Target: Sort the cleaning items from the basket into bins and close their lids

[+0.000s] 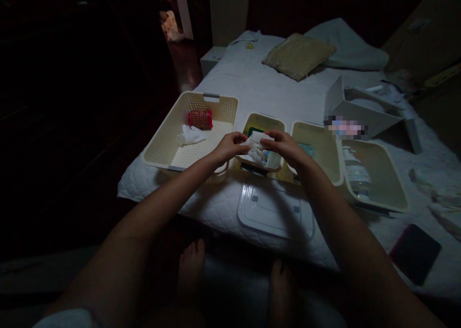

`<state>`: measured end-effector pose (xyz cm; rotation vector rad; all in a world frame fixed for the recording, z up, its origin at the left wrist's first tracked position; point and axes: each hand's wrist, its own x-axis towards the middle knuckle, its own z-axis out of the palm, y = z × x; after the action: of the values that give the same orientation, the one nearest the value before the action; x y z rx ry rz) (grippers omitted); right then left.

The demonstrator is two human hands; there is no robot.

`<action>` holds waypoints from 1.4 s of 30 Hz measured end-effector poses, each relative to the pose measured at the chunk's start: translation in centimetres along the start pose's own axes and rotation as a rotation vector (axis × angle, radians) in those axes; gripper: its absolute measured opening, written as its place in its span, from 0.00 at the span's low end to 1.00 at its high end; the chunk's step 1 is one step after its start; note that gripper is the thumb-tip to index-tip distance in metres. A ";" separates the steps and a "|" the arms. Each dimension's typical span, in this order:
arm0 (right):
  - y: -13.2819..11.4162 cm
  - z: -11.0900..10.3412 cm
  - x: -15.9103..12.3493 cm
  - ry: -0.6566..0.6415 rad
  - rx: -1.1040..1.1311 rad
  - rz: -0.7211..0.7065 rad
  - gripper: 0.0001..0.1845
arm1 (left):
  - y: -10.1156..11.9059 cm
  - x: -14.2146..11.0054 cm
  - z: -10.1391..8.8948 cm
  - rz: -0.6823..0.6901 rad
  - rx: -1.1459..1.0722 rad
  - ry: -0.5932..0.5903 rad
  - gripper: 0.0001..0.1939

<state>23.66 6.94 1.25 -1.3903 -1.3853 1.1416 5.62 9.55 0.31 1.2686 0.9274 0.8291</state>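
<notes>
A small crumpled white piece [255, 148], thin like cloth or plastic, is pinched between both of my hands. My left hand [232, 146] has its thumb and fingers closed on the left side of it. On its right side, the fingers of my right hand [286, 148] are closed too. Both hands are above a small cream bin [279, 121], in which something green [254, 131] shows; the rest of its contents is largely hidden. To the left stands a large perforated cream basket [158, 150], with a red patterned packet [200, 119] and a crumpled white cloth-like piece [192, 135] inside.
Right of my hands, a cream bin [326, 136] holds a pale teal item [307, 149]. Another bin [387, 174] holds a clear bottle [356, 174]. A clear lid [275, 212] lies at the bed's [201, 208] front edge. Farther right are a white box [374, 114] and a dark flat square [416, 253].
</notes>
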 end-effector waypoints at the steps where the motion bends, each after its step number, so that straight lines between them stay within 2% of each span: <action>1: 0.2 -0.2 0.2 -0.012 -0.011 0.000 0.17 | -0.1 0.3 0.0 -0.003 0.015 -0.010 0.12; 4: 0.7 -0.8 0.8 -0.016 -0.017 0.023 0.15 | -0.4 1.7 0.1 0.047 0.128 -0.032 0.12; 9: 2.2 -1.5 2.3 0.052 -0.101 0.076 0.10 | -1.3 3.3 -0.3 0.274 0.511 -0.086 0.14; 12: 3.1 -1.6 3.3 0.054 -0.181 0.117 0.08 | -1.6 2.9 -0.5 0.368 0.703 -0.198 0.09; 16: 4.1 -1.3 4.7 0.010 -0.328 0.111 0.08 | -1.9 1.7 -0.8 0.415 0.839 -0.368 0.07; 22: 6.1 -0.3 7.2 0.029 -0.590 0.141 0.09 | -2.7 1.4 -0.7 0.423 0.955 -0.471 0.07; 28: 8.2 1.4 8.3 -0.040 -0.500 0.230 0.10 | -3.3 1.6 -0.3 0.426 0.989 -0.485 0.07; 31: 8.8 2.2 8.2 -0.022 -0.621 0.178 0.14 | -3.2 1.7 -0.3 0.409 0.980 -0.489 0.06; 34: 8.8 3.1 8.0 -0.088 -0.764 0.123 0.18 | -3.2 1.7 -0.3 0.400 0.969 -0.493 0.06; 39: 8.2 4.0 7.5 -0.206 -0.966 0.067 0.14 | -3.3 1.7 -0.2 0.404 0.996 -0.501 0.06; 42: 7.7 4.2 7.0 -0.214 -1.105 0.011 0.13 | -3.3 1.8 -0.1 0.414 0.982 -0.509 0.06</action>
<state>21.18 13.58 -7.52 -2.0241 -2.3336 0.4824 6.28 10.77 -3.17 2.4446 0.6514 0.2763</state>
